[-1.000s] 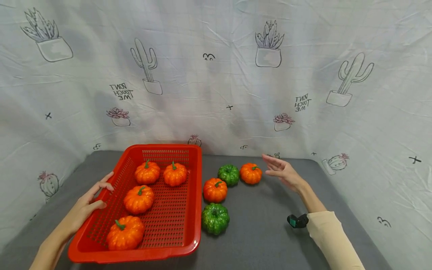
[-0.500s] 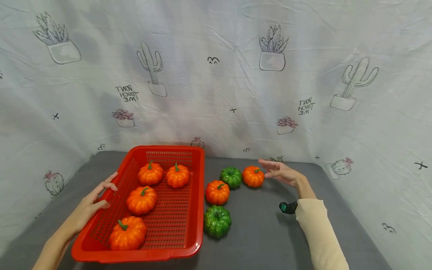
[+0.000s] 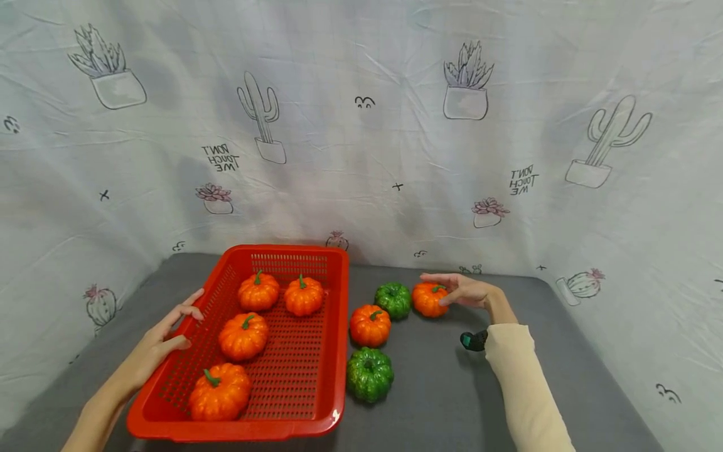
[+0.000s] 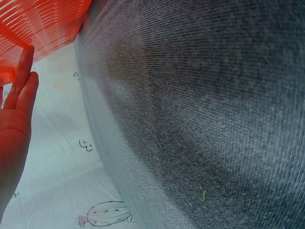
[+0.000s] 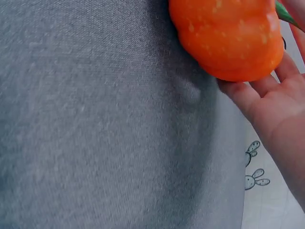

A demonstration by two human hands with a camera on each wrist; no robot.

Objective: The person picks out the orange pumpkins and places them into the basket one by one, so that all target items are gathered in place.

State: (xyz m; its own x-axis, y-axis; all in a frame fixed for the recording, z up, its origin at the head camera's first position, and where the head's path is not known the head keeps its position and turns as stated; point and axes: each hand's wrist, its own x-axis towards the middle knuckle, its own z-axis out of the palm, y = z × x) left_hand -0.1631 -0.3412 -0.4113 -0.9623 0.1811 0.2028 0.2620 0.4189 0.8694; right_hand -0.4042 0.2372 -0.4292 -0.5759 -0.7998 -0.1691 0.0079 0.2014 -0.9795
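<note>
A red plastic basket holds several orange pumpkins, one of them a near pumpkin. My left hand grips its left rim; in the left wrist view two fingers lie along the outer wall. At the back right, my right hand has its thumb and fingers round an orange pumpkin with a green stem. Close up in the right wrist view, fingertips touch the side of that pumpkin. A green pumpkin sits just left of it.
Between basket and right arm, another orange pumpkin and a front green pumpkin stand close to the basket's right side. The grey tabletop ends at a white curtain with cactus drawings. A black device sits at the right wrist.
My right hand has moved left and closed its fingers round the back orange pumpkin. The left hand keeps its place on the basket rim. The whole head view has shifted slightly.
</note>
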